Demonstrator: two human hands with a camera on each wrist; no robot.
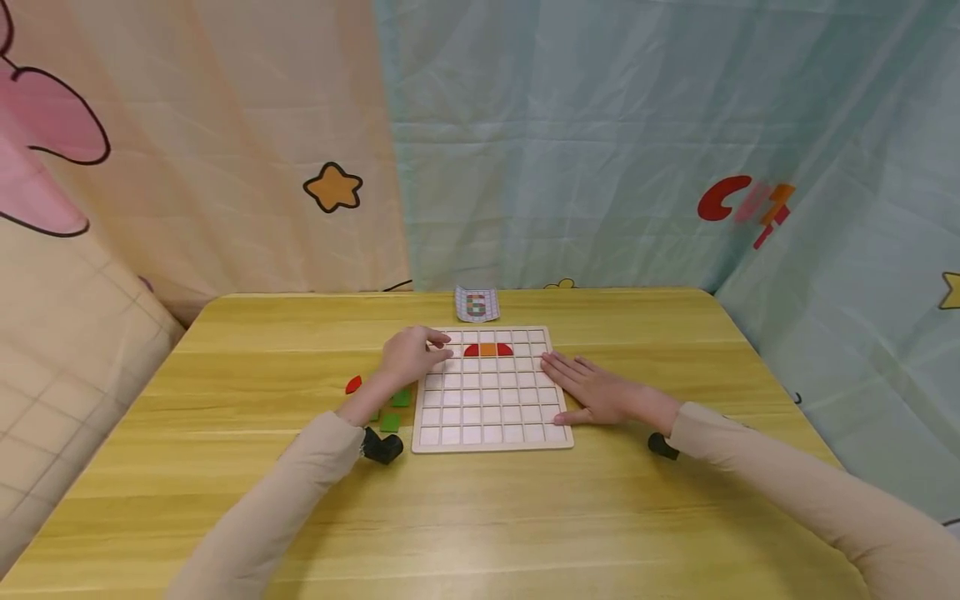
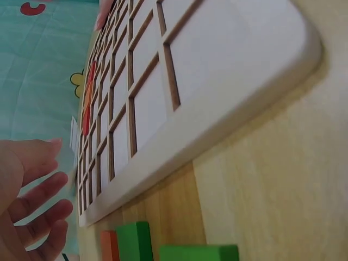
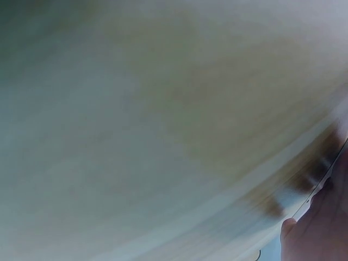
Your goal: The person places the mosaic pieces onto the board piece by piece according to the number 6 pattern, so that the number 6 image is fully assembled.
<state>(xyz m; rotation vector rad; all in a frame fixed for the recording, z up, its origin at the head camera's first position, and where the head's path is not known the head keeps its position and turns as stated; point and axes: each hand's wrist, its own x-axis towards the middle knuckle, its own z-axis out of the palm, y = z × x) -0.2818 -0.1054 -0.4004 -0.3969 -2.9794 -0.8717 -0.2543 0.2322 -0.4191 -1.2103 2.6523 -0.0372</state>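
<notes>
A white grid board [image 1: 482, 414] lies flat on the table. In one of its upper rows, an orange square tile [image 1: 488, 349] sits between two red rounded-corner tiles, one on the left [image 1: 472, 350] and one on the right [image 1: 505, 350]. My left hand [image 1: 411, 354] hovers at the board's upper left edge; the left wrist view shows its fingers [image 2: 41, 198] loosely bent with nothing between them. Against the board's right edge rests my right hand [image 1: 600, 392], fingers spread and fairly straight, fingertips on the frame. The right wrist view is mostly blurred tabletop.
Left of the board lie green square tiles [image 1: 389, 422] and a red tile [image 1: 354, 385], partly behind the left forearm. An orange tile [image 2: 109, 244] stands beside green ones in the left wrist view. A small printed card [image 1: 476, 305] with a coloured pattern lies behind the board.
</notes>
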